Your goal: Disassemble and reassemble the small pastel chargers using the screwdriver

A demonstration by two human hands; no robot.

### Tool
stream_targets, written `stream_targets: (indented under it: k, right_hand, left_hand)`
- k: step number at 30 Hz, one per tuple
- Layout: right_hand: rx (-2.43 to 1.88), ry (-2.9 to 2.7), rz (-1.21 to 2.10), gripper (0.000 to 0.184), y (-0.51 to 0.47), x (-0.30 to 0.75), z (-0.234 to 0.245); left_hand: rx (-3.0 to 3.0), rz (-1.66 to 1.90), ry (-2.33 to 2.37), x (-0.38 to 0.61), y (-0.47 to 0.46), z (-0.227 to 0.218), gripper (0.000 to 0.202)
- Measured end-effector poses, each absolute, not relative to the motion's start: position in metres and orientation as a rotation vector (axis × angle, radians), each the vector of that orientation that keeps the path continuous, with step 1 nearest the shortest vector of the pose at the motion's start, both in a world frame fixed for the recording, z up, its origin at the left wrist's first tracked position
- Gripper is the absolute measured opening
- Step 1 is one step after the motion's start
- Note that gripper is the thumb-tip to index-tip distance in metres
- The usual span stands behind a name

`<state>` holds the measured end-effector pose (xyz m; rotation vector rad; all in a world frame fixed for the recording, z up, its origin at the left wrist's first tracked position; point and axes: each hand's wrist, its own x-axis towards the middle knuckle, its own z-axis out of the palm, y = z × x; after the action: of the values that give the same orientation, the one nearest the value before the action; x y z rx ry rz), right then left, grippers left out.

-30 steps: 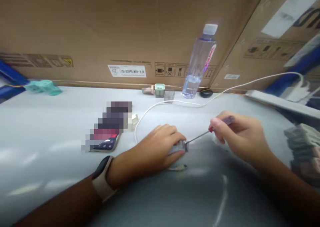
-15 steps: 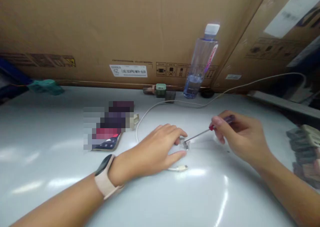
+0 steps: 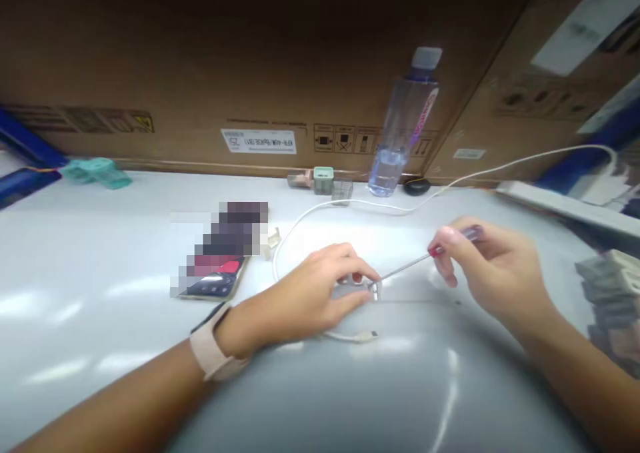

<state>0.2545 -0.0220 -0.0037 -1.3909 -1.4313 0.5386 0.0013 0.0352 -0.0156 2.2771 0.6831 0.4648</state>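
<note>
L hand point(image 3: 310, 293) is curling tighter than half a sec ago, fingers pinning the small clear part point(image 3: 373, 290) to the white table point(image 3: 100, 253) so it's not sliding. R hand point(image 3: 493, 266) is gripping the mini screwdriver point(image 3: 405, 266) pencil-style, w/ tip touching the part.

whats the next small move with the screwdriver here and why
Probably twirl the screwdriver in the right hand. Its tip meets the small clear part, which the left hand pins against the table, so nothing seems to need repositioning first.
</note>
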Motion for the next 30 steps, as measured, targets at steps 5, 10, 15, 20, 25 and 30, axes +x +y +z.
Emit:
stream_targets:
  k: [5,10,15,20,25,30]
  right_hand:
    - [-1.372,-1.447,0.557,0.043,-0.021,0.257,-0.004]
    - [-1.311,-1.444,0.615,0.044,-0.018,0.261,-0.005]
    - [-1.289,-1.444,0.680,0.044,-0.017,0.263,-0.005]
    - [-1.279,-1.442,0.707,0.048,-0.020,0.262,-0.005]
    - [-1.278,-1.428,0.748,0.045,-0.020,0.263,-0.007]
    - [-1.281,-1.453,0.727,0.048,-0.020,0.262,-0.007]
  left_hand:
    - [2.213,0.481,0.663,0.001,0.038,-0.016,0.021]
    - [2.154,0.441,0.609,-0.001,0.041,-0.012,0.021]
    - [2.133,0.429,0.545,-0.004,0.044,-0.011,0.023]
    - [2.113,0.412,0.519,-0.004,0.045,-0.010,0.021]
    - [2.097,0.409,0.548,-0.004,0.045,-0.009,0.019]
    - [2.058,0.412,0.529,-0.004,0.046,-0.013,0.015]
